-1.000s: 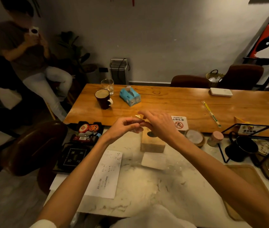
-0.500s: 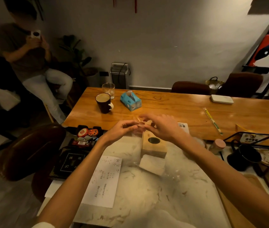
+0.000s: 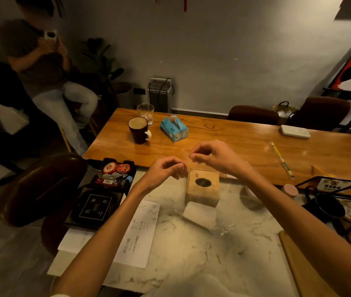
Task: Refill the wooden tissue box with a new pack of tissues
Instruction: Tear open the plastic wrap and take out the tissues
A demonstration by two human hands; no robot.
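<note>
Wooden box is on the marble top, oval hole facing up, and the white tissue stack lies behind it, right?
No: the head view shows the white tissue stack lying in front of the wooden box, on the near side. The box does sit on the marble top, oval hole up.

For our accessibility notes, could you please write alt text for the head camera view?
The left hand and right hand hover with curled fingers above a wooden tissue box on a marble counter; whether they pinch anything is unclear. A tissue pack lies in front of the box.
</note>
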